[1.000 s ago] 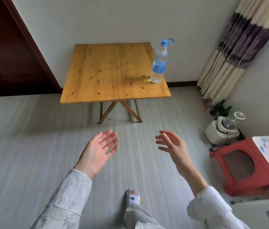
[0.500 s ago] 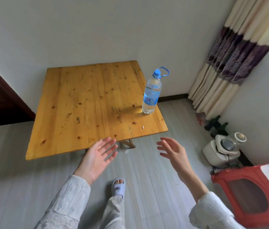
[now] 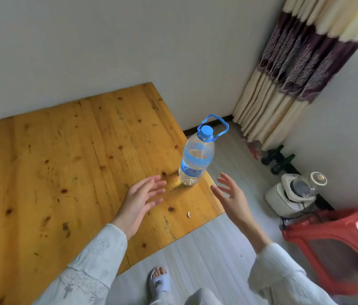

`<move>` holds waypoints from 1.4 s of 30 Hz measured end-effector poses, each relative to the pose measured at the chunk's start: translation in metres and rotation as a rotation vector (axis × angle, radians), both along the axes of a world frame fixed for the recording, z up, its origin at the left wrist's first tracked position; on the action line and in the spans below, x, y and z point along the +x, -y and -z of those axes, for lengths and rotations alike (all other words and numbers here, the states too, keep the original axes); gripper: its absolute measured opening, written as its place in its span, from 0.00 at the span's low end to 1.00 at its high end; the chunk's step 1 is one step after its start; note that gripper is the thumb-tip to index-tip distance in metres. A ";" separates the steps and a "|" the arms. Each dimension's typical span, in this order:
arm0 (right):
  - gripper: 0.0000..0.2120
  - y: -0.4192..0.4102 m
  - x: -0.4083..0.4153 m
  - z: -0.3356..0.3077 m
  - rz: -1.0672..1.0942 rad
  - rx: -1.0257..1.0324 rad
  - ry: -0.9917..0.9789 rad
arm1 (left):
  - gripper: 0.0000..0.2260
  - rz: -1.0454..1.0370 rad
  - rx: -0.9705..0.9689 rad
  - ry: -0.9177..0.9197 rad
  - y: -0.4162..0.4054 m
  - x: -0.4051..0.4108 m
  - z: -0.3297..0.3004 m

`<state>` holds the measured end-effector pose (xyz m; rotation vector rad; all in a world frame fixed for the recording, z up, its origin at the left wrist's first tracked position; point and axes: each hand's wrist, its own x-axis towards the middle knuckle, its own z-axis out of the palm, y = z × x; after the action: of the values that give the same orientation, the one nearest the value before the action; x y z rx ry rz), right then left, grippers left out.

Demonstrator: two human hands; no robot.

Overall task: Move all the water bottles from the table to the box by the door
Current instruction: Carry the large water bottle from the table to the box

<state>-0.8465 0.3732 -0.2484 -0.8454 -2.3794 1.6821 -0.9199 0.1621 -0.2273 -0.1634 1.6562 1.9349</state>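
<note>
- The wooden tabletop (image 3: 52,172) filled the left and middle of the view, and its far edge was close to the pale wall (image 3: 107,40).
- A striped curtain (image 3: 301,62) in cream and dark purple hung at the far right and reached down to the floor (image 3: 206,249).
- A red plastic stool (image 3: 332,249) stood on the floor at the near right.
- A white appliance (image 3: 292,194) with a clear jar was just behind the stool, beside the right wall.
- The water bottle (image 3: 195,159) stood upright on the tabletop, near its right edge; it had a blue cap, a blue carrying loop and a blue label.
- The left hand (image 3: 140,201) was held over the tabletop, to the near left of the bottle; its grip was released, with the fingers straight and a little spread, and it did not touch the bottle.
- The right hand (image 3: 233,197) was held beyond the right edge of the tabletop, to the near right of the bottle; its grip was also released, with the fingers spread and holding nothing.
- One foot in a pale slipper (image 3: 160,282) was on the floor at the near edge of the view.
- A small white scrap (image 3: 189,214) lay on the tabletop near its near-right corner.
</note>
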 end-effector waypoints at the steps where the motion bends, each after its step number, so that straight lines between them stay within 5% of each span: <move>1: 0.27 -0.004 -0.009 0.007 0.000 0.011 0.013 | 0.10 0.028 -0.015 -0.021 -0.008 -0.010 0.002; 9: 0.34 -0.029 -0.078 0.046 -0.128 -0.058 -0.021 | 0.20 0.228 -0.226 -0.193 -0.071 -0.071 0.045; 16: 0.39 -0.054 -0.103 0.065 -0.219 -0.212 -0.057 | 0.31 0.416 -0.224 -0.259 -0.106 -0.107 0.076; 22: 0.32 -0.082 -0.139 0.077 -0.274 -0.275 -0.094 | 0.39 0.295 -0.123 -0.274 -0.138 -0.130 0.088; 28: 0.18 -0.072 -0.155 0.073 -0.158 -0.335 -0.182 | 0.21 0.141 -0.190 -0.287 -0.156 -0.136 0.086; 34: 0.22 -0.067 -0.115 0.056 -0.040 -0.407 -0.219 | 0.24 0.159 -0.252 -0.323 -0.156 -0.110 0.071; 42: 0.20 -0.078 -0.031 -0.034 0.209 -0.278 -0.366 | 0.29 0.501 -0.032 -0.528 -0.185 -0.066 -0.027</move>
<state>-0.8778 0.4512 -0.2149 -0.7154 -1.7868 1.9121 -0.9859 0.3474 -0.2001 0.7408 1.8203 1.6365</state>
